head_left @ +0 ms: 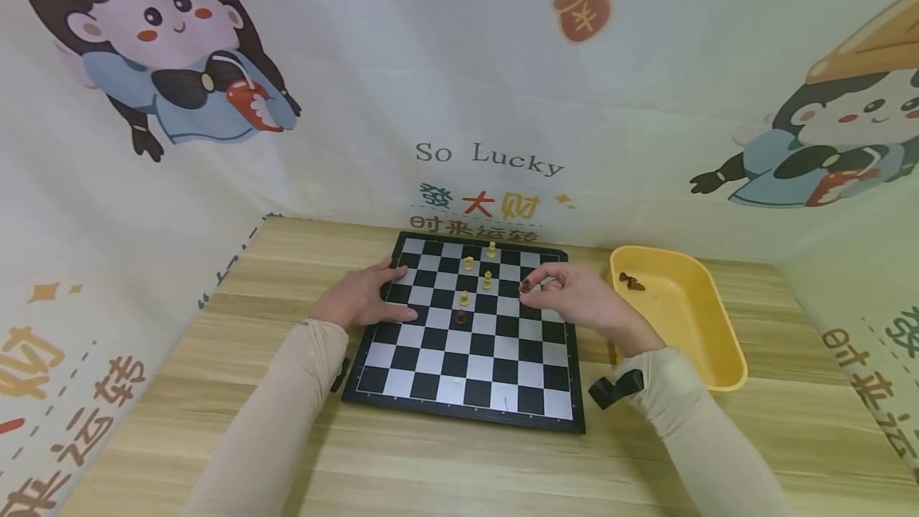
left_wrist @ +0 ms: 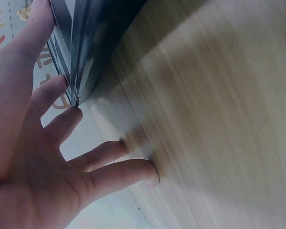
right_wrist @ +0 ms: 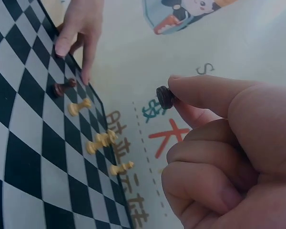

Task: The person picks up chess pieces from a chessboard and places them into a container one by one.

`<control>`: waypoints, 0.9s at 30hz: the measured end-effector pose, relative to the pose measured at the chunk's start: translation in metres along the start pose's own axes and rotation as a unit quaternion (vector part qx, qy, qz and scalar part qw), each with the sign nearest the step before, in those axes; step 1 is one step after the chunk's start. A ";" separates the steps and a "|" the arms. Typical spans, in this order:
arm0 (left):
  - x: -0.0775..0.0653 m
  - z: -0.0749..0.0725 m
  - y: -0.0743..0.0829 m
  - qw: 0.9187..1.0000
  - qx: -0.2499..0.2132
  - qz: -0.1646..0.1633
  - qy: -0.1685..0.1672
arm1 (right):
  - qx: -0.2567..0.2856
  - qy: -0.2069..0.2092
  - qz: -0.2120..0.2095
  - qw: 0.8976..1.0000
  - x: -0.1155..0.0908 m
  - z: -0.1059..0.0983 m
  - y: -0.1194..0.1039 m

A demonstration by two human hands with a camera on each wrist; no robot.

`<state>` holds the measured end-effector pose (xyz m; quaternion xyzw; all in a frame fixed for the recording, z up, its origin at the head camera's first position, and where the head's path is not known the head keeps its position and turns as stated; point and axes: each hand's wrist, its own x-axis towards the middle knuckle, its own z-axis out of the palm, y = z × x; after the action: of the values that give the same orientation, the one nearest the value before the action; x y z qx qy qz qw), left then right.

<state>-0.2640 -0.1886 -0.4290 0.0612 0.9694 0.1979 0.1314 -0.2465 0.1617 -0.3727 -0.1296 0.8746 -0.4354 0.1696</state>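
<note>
A black-and-white chessboard (head_left: 459, 364) lies on the table. My left hand (head_left: 362, 296) rests at its left edge, fingers spread; in the left wrist view two fingertips touch the wooden tabletop. Between thumb and forefinger my right hand (head_left: 574, 294) pinches a dark chess piece (right_wrist: 165, 97), its round base showing and the rest hidden by the fingers. That hand is above the right side of the board. Several cream chess pieces (head_left: 487, 280) stand on the middle and far squares. One dark brown chess piece (head_left: 461, 317) stands just in front of the nearest cream one.
A yellow plastic tray (head_left: 692, 325) sits right of the board, with a few dark chess pieces (head_left: 632, 282) in its far left corner. Behind the table hangs a printed cloth (head_left: 345, 102). Wooden tabletop (head_left: 431, 469) runs along the board's front.
</note>
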 end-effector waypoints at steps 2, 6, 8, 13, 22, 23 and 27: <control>0.000 0.000 0.000 1.000 0.001 0.003 -0.002 | 0.004 0.005 -0.001 1.000 -0.002 -0.005 0.000; 0.001 0.000 0.000 1.000 0.005 0.006 -0.006 | 0.006 0.018 -0.002 1.000 -0.004 -0.015 0.003; 0.001 0.000 0.000 1.000 0.005 0.004 -0.009 | 0.004 0.022 -0.003 1.000 -0.005 -0.020 0.004; 0.000 0.001 0.000 1.000 0.002 -0.002 -0.013 | 0.015 0.023 0.009 1.000 -0.009 -0.034 0.006; 0.000 0.000 0.000 1.000 0.005 0.000 -0.008 | 0.038 0.029 0.023 0.999 -0.015 -0.060 0.010; 0.000 0.000 0.000 1.000 0.006 0.001 -0.008 | 0.040 0.032 0.022 0.998 -0.016 -0.063 0.011; 0.000 0.000 0.001 1.000 0.004 0.000 -0.008 | 0.053 0.042 0.017 0.998 -0.017 -0.072 0.014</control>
<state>-0.2640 -0.1880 -0.4281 0.0636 0.9691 0.1940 0.1386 -0.2613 0.2281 -0.3399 -0.0867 0.8587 -0.4834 0.1464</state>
